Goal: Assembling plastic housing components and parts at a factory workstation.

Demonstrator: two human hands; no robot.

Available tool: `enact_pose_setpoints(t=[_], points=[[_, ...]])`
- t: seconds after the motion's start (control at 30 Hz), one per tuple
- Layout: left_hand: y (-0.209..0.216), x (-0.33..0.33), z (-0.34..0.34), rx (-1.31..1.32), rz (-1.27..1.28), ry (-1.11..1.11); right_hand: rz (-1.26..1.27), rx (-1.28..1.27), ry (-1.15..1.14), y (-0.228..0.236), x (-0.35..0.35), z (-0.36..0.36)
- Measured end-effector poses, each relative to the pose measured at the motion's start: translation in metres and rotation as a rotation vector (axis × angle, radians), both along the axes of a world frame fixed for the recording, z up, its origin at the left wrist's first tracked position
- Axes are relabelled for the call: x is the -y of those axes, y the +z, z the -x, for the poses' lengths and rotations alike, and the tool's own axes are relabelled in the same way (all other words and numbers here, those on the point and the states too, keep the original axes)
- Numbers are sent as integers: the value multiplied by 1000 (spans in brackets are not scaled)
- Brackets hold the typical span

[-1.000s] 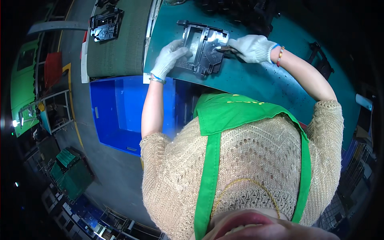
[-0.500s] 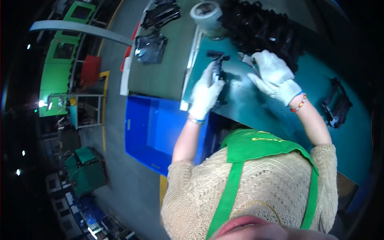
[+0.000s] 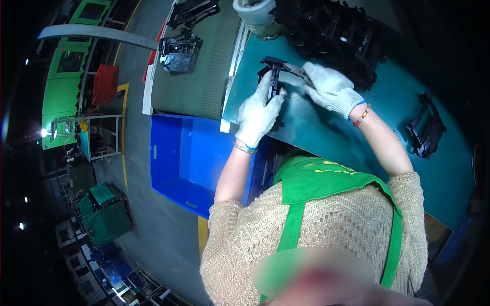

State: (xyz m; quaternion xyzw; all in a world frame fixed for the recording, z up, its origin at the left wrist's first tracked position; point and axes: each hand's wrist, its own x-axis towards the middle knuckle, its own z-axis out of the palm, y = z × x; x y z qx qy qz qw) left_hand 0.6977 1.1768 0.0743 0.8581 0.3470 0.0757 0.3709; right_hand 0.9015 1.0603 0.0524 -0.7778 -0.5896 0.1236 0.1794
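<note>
Left fingers (image 3: 263, 87) grip a black plastic frame (image 3: 274, 79), edge-on; right fingers (image 3: 312, 74) clasp a small tool (image 3: 294, 70), now brought to the frame's end beyond the left fingertips, suggesting work there.

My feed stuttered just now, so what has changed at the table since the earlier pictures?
The black frame, broad face up a second ago, is now turned on edge in the left hand. The right hand, farther off half a second ago, has moved left, bringing its tool to the frame's upper end. Both hands keep their holds; the blue bin stays put.
</note>
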Motion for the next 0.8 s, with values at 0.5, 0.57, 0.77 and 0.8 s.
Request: enact_pose_setpoints(t=[0.5,0.57,0.77,0.8], points=[[-79,43,-30,-288,-484,-315,92,-1899,-394,-38,69,42],[-85,46,-29,-232,-499,-310,80,-1909,-369,-42,63,43],[-100,44,-25,-231,-487,-315,3,-1990,-471,-49,45,43],[-100,44,-24,-204,-506,-313,13,-1988,-470,-48,47,45]])
